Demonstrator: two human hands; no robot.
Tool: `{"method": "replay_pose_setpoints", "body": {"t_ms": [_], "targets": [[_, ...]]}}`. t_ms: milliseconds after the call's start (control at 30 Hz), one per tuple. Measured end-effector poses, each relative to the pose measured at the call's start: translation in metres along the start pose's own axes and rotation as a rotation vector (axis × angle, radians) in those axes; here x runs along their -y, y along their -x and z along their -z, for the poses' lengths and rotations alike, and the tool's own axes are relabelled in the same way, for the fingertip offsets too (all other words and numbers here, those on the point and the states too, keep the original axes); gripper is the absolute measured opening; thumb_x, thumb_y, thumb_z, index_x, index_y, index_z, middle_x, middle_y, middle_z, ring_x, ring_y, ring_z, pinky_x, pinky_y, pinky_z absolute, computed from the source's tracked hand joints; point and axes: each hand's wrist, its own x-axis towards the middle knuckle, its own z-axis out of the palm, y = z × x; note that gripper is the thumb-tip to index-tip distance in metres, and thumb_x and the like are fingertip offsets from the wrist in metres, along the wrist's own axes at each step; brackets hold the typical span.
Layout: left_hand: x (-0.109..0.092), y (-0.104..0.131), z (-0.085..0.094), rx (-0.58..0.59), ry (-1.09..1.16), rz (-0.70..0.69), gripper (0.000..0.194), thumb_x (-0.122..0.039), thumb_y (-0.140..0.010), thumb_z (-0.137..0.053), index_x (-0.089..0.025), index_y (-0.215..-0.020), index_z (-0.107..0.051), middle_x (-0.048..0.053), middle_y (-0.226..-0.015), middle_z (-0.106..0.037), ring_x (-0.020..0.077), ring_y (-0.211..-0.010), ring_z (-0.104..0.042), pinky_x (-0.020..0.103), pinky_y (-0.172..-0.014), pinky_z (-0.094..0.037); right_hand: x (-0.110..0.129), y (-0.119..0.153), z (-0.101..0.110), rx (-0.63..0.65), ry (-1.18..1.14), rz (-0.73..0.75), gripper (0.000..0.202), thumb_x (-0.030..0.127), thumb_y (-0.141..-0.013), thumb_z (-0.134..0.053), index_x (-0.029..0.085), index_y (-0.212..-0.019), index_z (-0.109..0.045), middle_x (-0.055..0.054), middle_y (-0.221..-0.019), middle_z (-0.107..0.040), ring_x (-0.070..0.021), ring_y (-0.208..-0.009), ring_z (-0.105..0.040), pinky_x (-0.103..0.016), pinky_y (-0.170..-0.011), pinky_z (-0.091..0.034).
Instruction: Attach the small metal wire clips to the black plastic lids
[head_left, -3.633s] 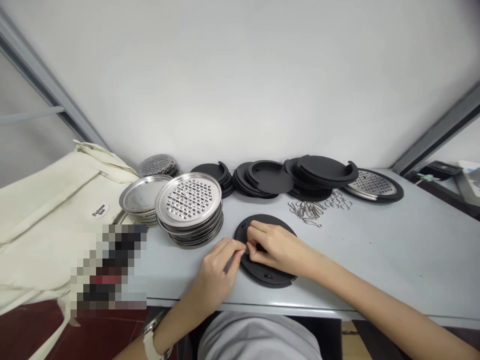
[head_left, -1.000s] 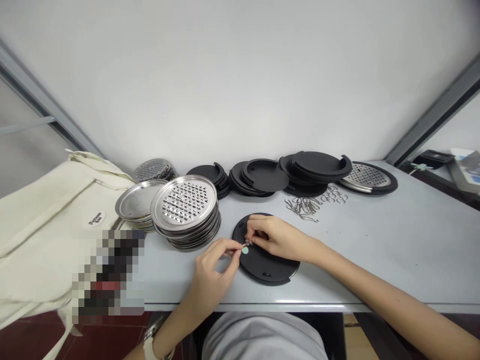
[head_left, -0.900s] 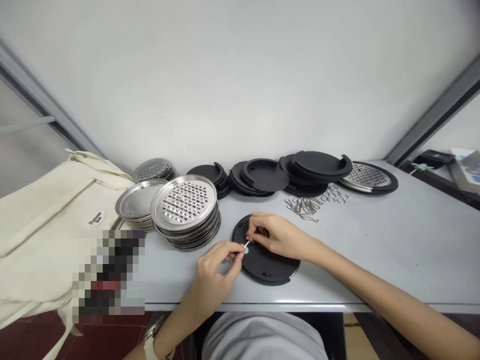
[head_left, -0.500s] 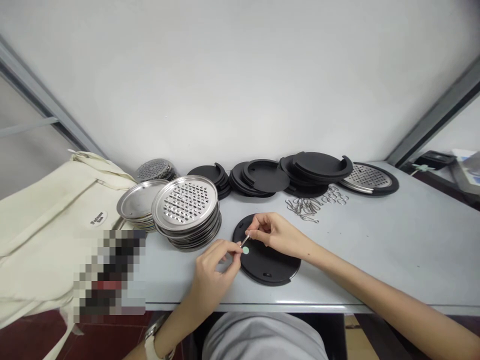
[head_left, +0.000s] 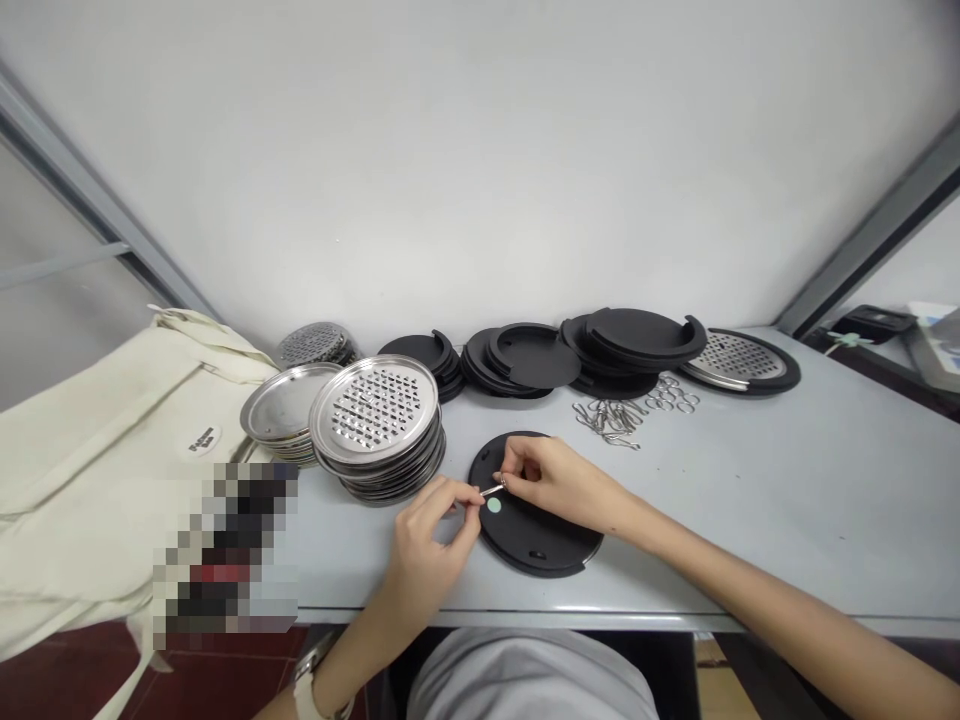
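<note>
Single head-worn cam, looks forward and down over the near table point(head_left: 720, 500) edge, wall point(head_left: 480, 160) behind; no second view to share.

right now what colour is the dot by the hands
The dot is pale green, clearest in head view.

The person wears a light grey garment point(head_left: 529, 680) of soft cloth, which shows at the bottom of the view with several curved folds and some darker grey shading between them. Around the left wrist, below the bare left hand point(head_left: 431, 540), there is a watch-like band point(head_left: 306, 692), with a smooth strap of cream or off-white colour and a shiny, silvery part beside it, but its face cannot be seen clearly. The right hand point(head_left: 551, 480) and its forearm are bare, and one small spot is visible near the wrist.
</note>
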Motion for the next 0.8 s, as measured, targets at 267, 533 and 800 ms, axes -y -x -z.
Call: {"method": "replay_pose_setpoints", "body": {"t_ms": [267,533,800], "targets": [[0.0014,0.0006,-0.0009,0.004,-0.016,-0.026,0.018,-0.003,-0.079,-0.050,-0.019,-0.080,-0.059,0.000,-0.076,-0.061,0.0106,-0.070,-0.056,0.020,-0.065,-0.044,0.0068,0.0015,-0.0009,0.020,0.058,-0.019,0.015,0.021,-0.079,-0.049,0.018,-0.065,-0.045,0.005,-0.058,-0.048,-0.0083,-0.052,-0.040,-0.019,-0.048,-0.030],[0.0028,0.0019,-0.0030,0.004,-0.022,-0.037,0.020,0.000,-0.078,-0.050,-0.019,-0.079,-0.058,-0.002,-0.074,-0.059,0.0094,-0.067,-0.053,0.019,-0.065,-0.043,0.0021,-0.0012,-0.0040,-0.058,0.061,-0.085,0.025,0.028,-0.083,-0.047,0.017,-0.060,-0.047,0.005,-0.053,-0.045,-0.0086,-0.051,-0.038,-0.020,-0.048,-0.027],[0.0026,0.0004,-0.0005,0.015,-0.017,-0.003,0.017,-0.004,-0.081,-0.050,-0.019,-0.083,-0.057,-0.002,-0.075,-0.055,0.0101,-0.067,-0.050,0.021,-0.066,-0.042,0.0009,-0.0034,-0.0009,-0.055,0.069,0.009,0.028,0.031,-0.086,-0.048,0.018,-0.062,-0.043,0.006,-0.055,-0.043,-0.0082,-0.052,-0.037,-0.020,-0.048,-0.028]]}}
